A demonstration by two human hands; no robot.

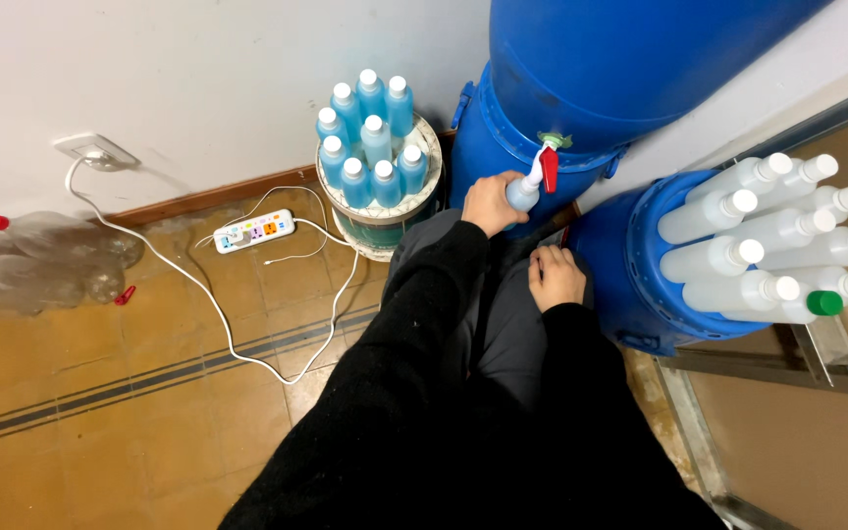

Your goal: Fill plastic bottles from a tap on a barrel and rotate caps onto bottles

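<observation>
Blue liquid could overflow: left hand (489, 201) grips the small bottle (522, 193) under the red tap (548, 169); right hand (556, 278) rests loosely curled, holding nothing.

The floor (130, 393) is made of yellow-brown tiles with dark stripes running across it. A white power strip with coloured buttons (254, 231) lies flat on the floor, close to the wall. A long thin white cord (210, 302) snakes over the tiles past the power strip. To the left of the power strip, well apart from it, big clear plastic bottles (46, 260) lie on their sides by the wall. A small red clip (126, 294) lies just beside them. To the right of the power strip stands a round white and green bucket (385, 221). Further right, a big blue plastic barrel (640, 265) lies on its side.
</observation>
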